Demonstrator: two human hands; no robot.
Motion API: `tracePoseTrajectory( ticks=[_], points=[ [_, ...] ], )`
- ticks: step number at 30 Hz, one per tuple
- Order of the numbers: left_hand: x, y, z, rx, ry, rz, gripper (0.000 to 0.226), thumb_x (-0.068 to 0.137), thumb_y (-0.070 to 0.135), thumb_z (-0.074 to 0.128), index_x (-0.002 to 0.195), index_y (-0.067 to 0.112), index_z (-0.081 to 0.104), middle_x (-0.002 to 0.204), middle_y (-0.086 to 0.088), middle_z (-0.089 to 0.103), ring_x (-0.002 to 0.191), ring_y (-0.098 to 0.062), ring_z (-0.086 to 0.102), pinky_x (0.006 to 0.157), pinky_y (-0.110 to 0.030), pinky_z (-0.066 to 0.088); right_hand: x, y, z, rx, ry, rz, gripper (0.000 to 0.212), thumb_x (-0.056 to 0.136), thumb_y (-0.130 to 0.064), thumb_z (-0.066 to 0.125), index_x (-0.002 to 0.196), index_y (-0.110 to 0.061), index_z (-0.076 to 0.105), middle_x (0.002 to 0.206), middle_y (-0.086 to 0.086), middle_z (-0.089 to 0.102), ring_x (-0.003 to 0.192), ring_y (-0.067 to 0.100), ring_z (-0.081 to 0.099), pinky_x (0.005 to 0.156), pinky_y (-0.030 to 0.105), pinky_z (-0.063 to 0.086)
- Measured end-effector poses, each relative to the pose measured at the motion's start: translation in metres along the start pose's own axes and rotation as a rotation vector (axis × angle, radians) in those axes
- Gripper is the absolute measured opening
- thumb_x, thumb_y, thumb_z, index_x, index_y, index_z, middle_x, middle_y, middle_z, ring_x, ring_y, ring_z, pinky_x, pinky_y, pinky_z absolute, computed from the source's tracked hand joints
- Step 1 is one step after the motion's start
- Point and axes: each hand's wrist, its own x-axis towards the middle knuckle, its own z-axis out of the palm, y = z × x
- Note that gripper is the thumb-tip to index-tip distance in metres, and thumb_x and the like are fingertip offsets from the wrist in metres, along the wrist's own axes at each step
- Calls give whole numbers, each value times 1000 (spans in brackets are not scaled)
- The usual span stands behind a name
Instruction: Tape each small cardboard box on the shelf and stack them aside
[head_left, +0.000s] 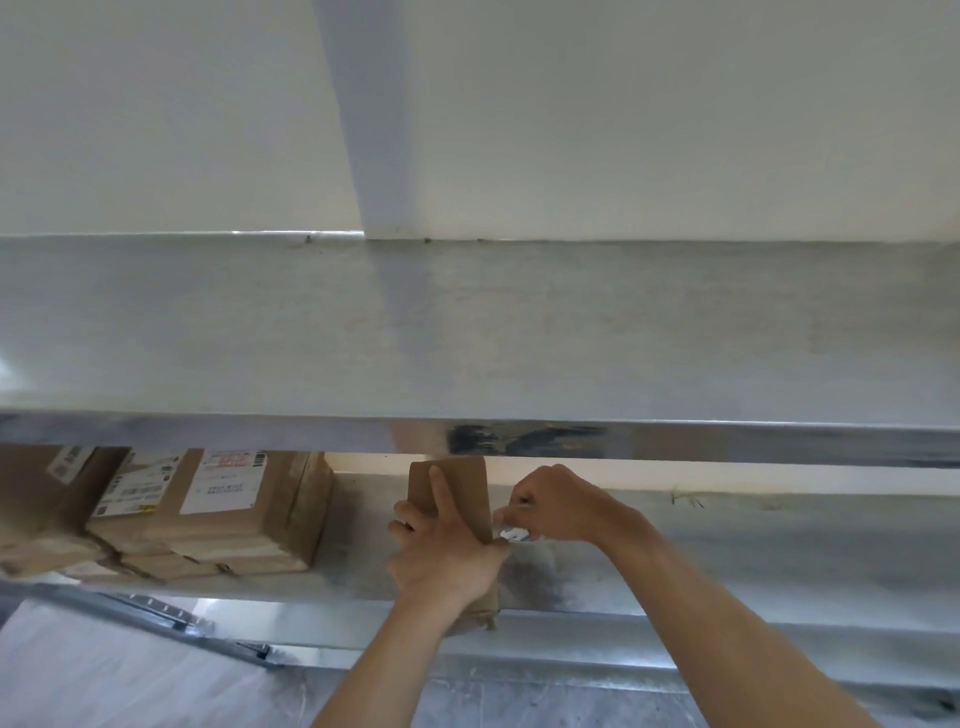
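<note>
The left hand (441, 561) grips the small box (457, 493) on the shelf (727, 561); the right hand (550, 504) pinches tape (514, 534) at its edge. Better to pull it tight and press flat

Both my forearms are bare all the way up to the frame's lower edge, no sleeves showing. My left hand (448, 558) and right hand (558, 504) wear nothing: no gloves, rings or watch visible.
</note>
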Motion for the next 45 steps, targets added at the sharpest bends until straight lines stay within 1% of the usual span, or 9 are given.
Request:
tracePoseTrajectory(
  ticks=[9, 14, 21, 24, 27, 34, 38, 41, 45],
  points=[
    [0, -16, -5, -84, 37, 15, 128, 67, 79, 56, 152, 26, -24, 136, -15, 26, 126, -34, 38, 98, -43, 47, -4, 8, 0, 34, 27, 17, 54, 85, -58, 70, 64, -8, 67, 62, 1, 69, 46, 2, 50, 57, 23, 45],
    [9, -35, -18, -347, -18, 19, 120, 75, 55, 71, 156, 32, -14, 141, -12, 28, 128, -34, 43, 101, -39, 40, -9, 15, -6, 83, 18, 121, 56, 77, -69, 70, 70, -14, 70, 60, -4, 69, 50, 6, 56, 58, 23, 47],
    [21, -65, -5, -951, -199, 50, 124, 49, 45, 92, 147, 55, 15, 135, 0, 53, 113, -22, 64, 102, -50, 51, -19, 29, -7, 111, 6, 178, 54, 77, -66, 73, 76, -12, 73, 70, 3, 74, 56, 11, 67, 59, 24, 53],
    [26, -64, 4, -1236, -317, -45, 126, 52, 11, 89, 155, 32, 18, 130, -12, 63, 103, -33, 71, 92, -51, 56, -16, 28, -2, 119, 14, 180, 47, 79, -58, 76, 70, -12, 73, 70, 4, 75, 65, 20, 74, 63, 30, 58],
    [26, -66, 4, -1321, -354, -72, 105, 56, 4, 82, 146, 22, 32, 117, -19, 70, 94, -37, 74, 79, -46, 58, -14, 22, 2, 130, 4, 196, 43, 79, -52, 78, 69, -10, 74, 70, 5, 75, 66, 20, 74, 68, 34, 61],
    [25, -89, -24, -960, -452, 99, 51, 96, 12, 64, 135, 36, 42, 115, 0, 75, 104, -23, 73, 92, -49, 59, -12, 2, 11, 78, 11, 156, 45, 84, -52, 74, 59, -15, 68, 61, 1, 71, 52, 14, 68, 52, 21, 53],
    [19, -81, -24, -667, -249, 204, 61, 100, 12, 58, 143, 47, 30, 129, 10, 60, 116, -18, 65, 83, -38, 63, -14, -3, 14, 56, 33, 156, 44, 86, -52, 72, 56, -21, 64, 53, -4, 65, 44, 4, 58, 49, 14, 41],
    [14, -61, -15, -296, -40, 241, 67, 100, 20, 50, 157, 38, 20, 140, 0, 52, 108, -19, 66, 74, -31, 63, -15, -2, 15, 48, 49, 159, 46, 86, -54, 71, 56, -21, 61, 50, -6, 61, 41, 1, 53, 48, 14, 37],
    [-5, -23, -3, -127, -101, 80, 103, 81, 61, 58, 158, 30, -4, 154, -13, 19, 138, -36, 31, 107, -48, 44, -12, 2, 18, 17, 61, 164, 53, 85, -57, 71, 64, -9, 66, 56, 0, 66, 45, 9, 57, 51, 22, 44]
  ],
)
